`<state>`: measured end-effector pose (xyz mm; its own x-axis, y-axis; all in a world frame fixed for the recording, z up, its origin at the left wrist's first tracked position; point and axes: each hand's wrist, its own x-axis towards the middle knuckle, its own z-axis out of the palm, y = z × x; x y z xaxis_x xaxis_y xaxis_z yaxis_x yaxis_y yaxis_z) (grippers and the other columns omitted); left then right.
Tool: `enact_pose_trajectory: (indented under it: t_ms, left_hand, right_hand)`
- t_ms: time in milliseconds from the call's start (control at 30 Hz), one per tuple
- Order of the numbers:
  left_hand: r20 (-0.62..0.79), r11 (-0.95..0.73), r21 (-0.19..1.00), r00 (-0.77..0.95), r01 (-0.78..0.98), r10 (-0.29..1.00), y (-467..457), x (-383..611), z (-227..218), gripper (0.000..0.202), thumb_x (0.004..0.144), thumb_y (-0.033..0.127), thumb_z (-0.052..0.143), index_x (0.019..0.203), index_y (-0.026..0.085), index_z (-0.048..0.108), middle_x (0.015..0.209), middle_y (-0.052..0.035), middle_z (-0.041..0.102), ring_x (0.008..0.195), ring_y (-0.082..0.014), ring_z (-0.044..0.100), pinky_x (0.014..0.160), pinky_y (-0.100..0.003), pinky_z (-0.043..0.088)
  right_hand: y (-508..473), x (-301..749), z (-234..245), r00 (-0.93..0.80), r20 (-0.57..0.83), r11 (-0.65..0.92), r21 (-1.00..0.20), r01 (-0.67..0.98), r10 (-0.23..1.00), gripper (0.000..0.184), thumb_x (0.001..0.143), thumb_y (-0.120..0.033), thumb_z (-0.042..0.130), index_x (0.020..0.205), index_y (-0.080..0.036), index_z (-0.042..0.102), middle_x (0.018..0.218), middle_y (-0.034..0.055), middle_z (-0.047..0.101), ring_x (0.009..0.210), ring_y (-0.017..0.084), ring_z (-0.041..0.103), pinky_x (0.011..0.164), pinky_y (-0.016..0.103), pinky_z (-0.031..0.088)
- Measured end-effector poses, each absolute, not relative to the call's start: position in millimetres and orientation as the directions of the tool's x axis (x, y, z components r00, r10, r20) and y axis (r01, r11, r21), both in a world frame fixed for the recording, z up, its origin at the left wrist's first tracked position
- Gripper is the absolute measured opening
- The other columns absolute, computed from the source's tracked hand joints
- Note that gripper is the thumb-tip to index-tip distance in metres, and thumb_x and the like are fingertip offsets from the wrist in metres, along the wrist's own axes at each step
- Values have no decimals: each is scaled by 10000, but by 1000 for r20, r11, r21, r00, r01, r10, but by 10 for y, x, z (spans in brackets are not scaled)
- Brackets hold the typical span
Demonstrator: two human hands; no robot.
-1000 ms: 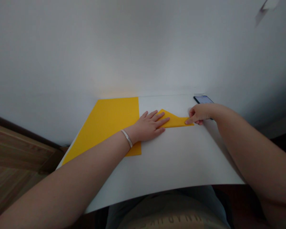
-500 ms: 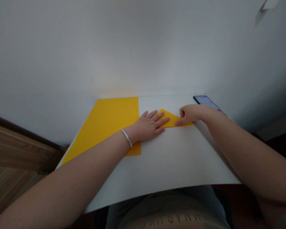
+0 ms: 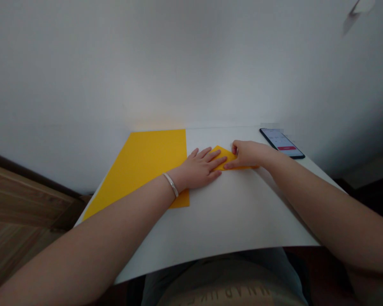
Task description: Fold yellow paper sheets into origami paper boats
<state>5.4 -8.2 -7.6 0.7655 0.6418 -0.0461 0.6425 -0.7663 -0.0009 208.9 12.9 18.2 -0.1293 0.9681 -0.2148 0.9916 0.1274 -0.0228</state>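
The folded paper (image 3: pixel 227 153) lies on the white table (image 3: pixel 242 216), to the right of the big yellow sheet (image 3: pixel 147 159) and apart from it, with its peak pointing toward the wall (image 3: pixel 191 76) and a narrow end running out to the right beneath the other hand. It looks very light and thin; the layers should make it somewhat stiffer than a single sheet, yet it would likely still bend, crease or tear if tugged hard, and it could slide on the smooth tabletop unless weighed down. Flat pressure on the broad end, with a thumb or fingertip along an edge, seems the kindest hold. The left hand (image 3: pixel 200 170) lies palm down with its fingers spread, their tips resting over the paper's left part and gripping nothing. The right hand (image 3: pixel 250 153) covers much of the paper's right side: its thumb stretches left along the near edge, close to the left fingertips, while the fingers curl above with a gap between them and the thumb. Whether it pinches the paper I cannot tell. The phone (image 3: pixel 282 142) lies beyond the right wrist, near the table's far right corner.
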Motion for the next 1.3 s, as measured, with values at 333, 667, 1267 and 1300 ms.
enact_pose_trajectory:
  t_ms: [333, 667, 1267, 1300]
  left_hand:
    - [-23, -763, -24, 763, 646, 646, -70, 87, -68, 536, 978, 456, 245, 1482, 275, 219, 1563, -47, 195, 1425, -298, 160, 1106, -540, 185]
    - [-62, -797, -33, 795, 603, 604, -87, 27, -46, 492, 991, 454, 228, 1474, 364, 211, 1572, -40, 157, 1432, -330, 127, 1091, -592, 171]
    - [-106, -847, 173, 865, 502, 491, 62, -194, -45, 393, 989, 378, 324, 1365, 446, 415, 1547, 19, 249, 1438, -327, 104, 1108, -599, 100]
    - [-104, -842, 204, 867, 499, 488, 81, -211, -49, 383, 988, 367, 336, 1349, 438, 444, 1541, 26, 262, 1441, -312, 103, 1122, -573, 99]
  right_hand:
    - [60, 1963, 144, -212, -107, 204, -80, 976, 971, 521, 601, -629, 624, 928, -231, 552, 883, 62, 682, 743, 228, 620, 564, 309, 393]
    - [90, 2058, 220, -140, -231, 146, 11, 989, 963, 549, 586, -691, 621, 886, -232, 601, 904, 79, 690, 780, 263, 633, 575, 334, 413]
    - [156, 2524, 253, -24, -490, 55, 49, 997, 871, 419, 660, -623, 641, 762, -220, 591, 651, 38, 644, 658, 222, 598, 567, 329, 378]
    - [157, 2551, 251, -22, -499, 53, 48, 997, 867, 398, 667, -605, 643, 747, -220, 583, 639, 33, 638, 647, 215, 591, 565, 325, 372]
